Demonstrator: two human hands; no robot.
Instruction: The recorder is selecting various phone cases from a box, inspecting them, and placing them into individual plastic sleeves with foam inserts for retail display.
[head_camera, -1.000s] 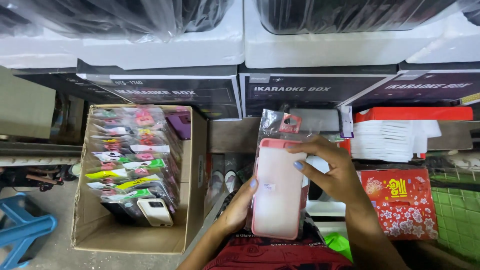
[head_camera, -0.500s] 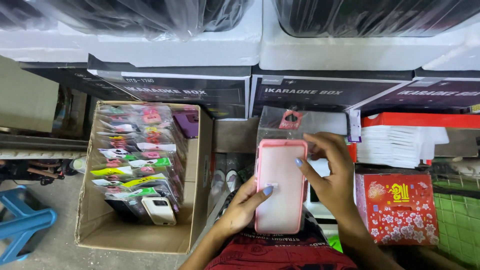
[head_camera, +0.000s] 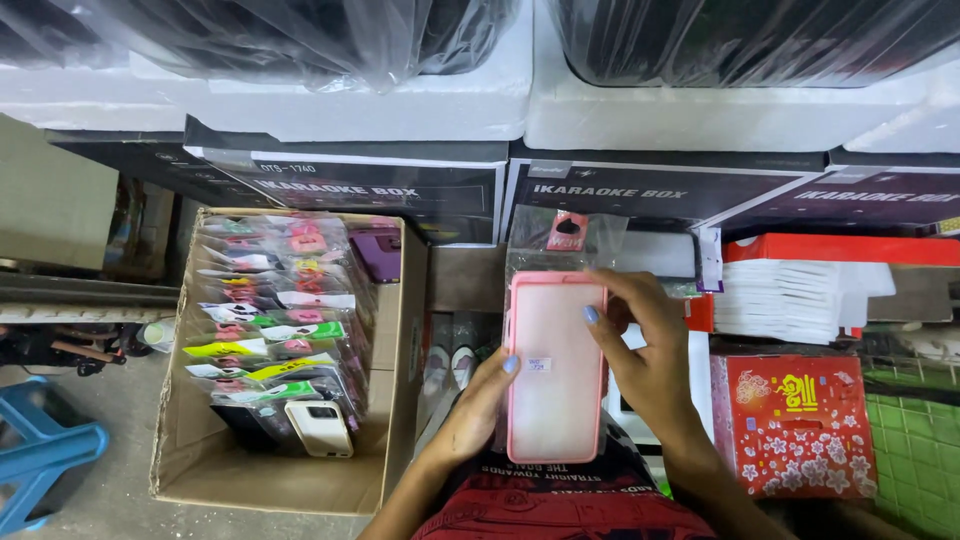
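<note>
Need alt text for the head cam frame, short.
Two bare hands, left hand and right hand, hold a pink phone case in a clear plastic sleeve upright over the person's lap. To the left, a cardboard box holds rows of packaged phone cases; a red floral box sits to the right.

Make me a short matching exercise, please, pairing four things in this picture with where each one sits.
Things:
1. pink phone case
2. cardboard box
3. blue stool
4. red patterned box

Places:
A. bottom left corner of the view
B. held between the left hand and right hand
C. right of the hands, by green tiles
D. left of the hands, filled with packaged cases

Pairs: 1-B, 2-D, 3-A, 4-C
</note>
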